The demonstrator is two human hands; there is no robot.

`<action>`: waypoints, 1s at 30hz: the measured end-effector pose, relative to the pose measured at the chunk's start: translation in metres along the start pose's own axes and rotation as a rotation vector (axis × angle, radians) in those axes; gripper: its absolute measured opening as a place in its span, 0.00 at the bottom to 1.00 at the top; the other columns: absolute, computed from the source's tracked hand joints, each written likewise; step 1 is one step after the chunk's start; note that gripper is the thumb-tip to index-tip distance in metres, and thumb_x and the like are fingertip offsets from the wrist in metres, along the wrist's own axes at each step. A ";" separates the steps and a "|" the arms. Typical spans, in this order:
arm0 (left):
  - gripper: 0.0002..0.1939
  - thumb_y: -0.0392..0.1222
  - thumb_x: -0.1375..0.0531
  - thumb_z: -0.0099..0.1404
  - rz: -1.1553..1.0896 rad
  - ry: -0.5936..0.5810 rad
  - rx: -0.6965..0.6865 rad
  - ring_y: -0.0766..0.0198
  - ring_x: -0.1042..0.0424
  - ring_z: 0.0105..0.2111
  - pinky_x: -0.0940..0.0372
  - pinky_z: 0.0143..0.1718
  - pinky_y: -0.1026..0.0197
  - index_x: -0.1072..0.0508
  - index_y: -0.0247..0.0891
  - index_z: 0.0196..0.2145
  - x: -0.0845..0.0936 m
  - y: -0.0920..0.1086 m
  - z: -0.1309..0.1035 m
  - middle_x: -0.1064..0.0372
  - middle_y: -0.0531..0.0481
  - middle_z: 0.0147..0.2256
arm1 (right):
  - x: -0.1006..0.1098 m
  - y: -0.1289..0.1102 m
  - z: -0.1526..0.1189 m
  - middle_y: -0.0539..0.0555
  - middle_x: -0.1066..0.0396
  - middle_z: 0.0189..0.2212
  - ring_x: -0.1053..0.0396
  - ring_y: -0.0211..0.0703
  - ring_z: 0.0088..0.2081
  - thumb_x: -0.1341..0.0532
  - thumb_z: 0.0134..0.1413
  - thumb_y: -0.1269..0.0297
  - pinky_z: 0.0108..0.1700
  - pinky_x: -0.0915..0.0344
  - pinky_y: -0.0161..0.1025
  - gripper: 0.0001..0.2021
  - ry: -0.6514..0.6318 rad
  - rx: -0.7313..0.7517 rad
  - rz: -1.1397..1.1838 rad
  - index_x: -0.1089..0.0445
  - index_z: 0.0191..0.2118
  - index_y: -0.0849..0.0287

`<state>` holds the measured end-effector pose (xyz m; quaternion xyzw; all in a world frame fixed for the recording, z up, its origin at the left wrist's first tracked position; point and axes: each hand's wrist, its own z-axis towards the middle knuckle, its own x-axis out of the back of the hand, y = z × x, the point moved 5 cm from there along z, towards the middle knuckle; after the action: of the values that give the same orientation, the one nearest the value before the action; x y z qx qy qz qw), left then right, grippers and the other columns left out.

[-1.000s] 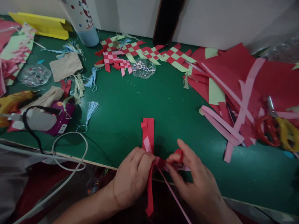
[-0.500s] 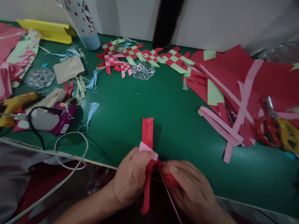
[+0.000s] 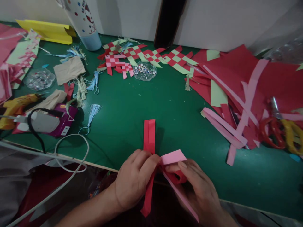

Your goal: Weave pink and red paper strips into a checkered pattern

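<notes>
Red and pink folded paper strips (image 3: 149,135) meet in a cluster between a person's two bare hands at the near edge of a dark green tabletop (image 3: 132,107). The left hand (image 3: 138,176) closes tightly over the point where they join, one red end lying flat on the table beyond the knuckles and another hanging below. The right hand (image 3: 199,186), fingers curled, holds a red loop beside a short pink end, while a long pink length slants down beneath it; how the strips cross under the fingers is hard to make out in the dim light. Beyond, red-and-pale-green checkered woven paper pieces (image 3: 178,60) line the back, near a clear plastic dish of small round beads or eyes (image 3: 145,72). At left lies a light blue thread tassel (image 3: 93,115); at right, scissors with red and yellow handles (image 3: 273,132) rest by a heap of red paper sheets (image 3: 260,75).
</notes>
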<state>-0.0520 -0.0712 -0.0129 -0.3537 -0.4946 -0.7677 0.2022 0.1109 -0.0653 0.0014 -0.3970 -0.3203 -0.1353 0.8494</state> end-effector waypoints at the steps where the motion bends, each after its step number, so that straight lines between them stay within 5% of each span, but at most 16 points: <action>1: 0.09 0.34 0.50 0.72 0.034 -0.020 -0.009 0.60 0.32 0.35 0.31 0.35 0.59 0.32 0.35 0.46 0.000 0.001 0.001 0.31 0.45 0.37 | 0.000 0.000 0.002 0.55 0.22 0.37 0.24 0.46 0.38 0.41 0.53 0.81 0.40 0.26 0.44 0.33 -0.005 -0.011 0.007 0.43 0.64 0.57; 5: 0.11 0.35 0.52 0.73 0.073 -0.049 -0.015 0.59 0.32 0.36 0.30 0.36 0.59 0.31 0.34 0.46 -0.001 0.002 0.001 0.31 0.45 0.38 | 0.000 0.002 0.004 0.55 0.22 0.37 0.25 0.44 0.38 0.41 0.53 0.81 0.40 0.27 0.43 0.31 -0.024 -0.044 0.026 0.42 0.62 0.59; 10: 0.09 0.34 0.48 0.71 0.047 -0.061 -0.011 0.58 0.33 0.35 0.30 0.35 0.56 0.32 0.32 0.45 -0.001 0.004 0.003 0.32 0.44 0.37 | -0.005 0.001 -0.010 0.53 0.22 0.40 0.25 0.44 0.43 0.41 0.54 0.81 0.43 0.29 0.45 0.22 -0.124 0.106 -0.038 0.34 0.52 0.56; 19: 0.09 0.33 0.46 0.70 0.099 -0.104 0.016 0.58 0.32 0.36 0.29 0.36 0.55 0.31 0.34 0.47 -0.007 0.003 0.001 0.32 0.45 0.38 | 0.000 -0.003 0.011 0.57 0.23 0.42 0.29 0.47 0.44 0.41 0.55 0.81 0.44 0.28 0.46 0.39 -0.113 0.084 -0.065 0.56 0.69 0.59; 25: 0.09 0.33 0.47 0.69 0.067 -0.076 0.002 0.58 0.33 0.35 0.30 0.36 0.55 0.32 0.34 0.47 -0.005 0.003 0.001 0.31 0.44 0.38 | 0.006 0.004 0.014 0.59 0.25 0.39 0.31 0.50 0.43 0.42 0.57 0.77 0.41 0.29 0.48 0.37 -0.192 0.095 -0.148 0.56 0.70 0.61; 30: 0.07 0.33 0.48 0.70 0.038 -0.086 -0.011 0.58 0.34 0.35 0.31 0.35 0.56 0.32 0.34 0.43 -0.002 0.004 0.002 0.32 0.45 0.37 | 0.001 0.012 0.004 0.57 0.26 0.38 0.29 0.48 0.39 0.40 0.57 0.73 0.42 0.29 0.47 0.35 -0.138 -0.090 -0.097 0.51 0.68 0.61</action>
<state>-0.0468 -0.0716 -0.0115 -0.3970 -0.4919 -0.7503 0.1934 0.1159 -0.0541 -0.0034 -0.4273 -0.3905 -0.1630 0.7990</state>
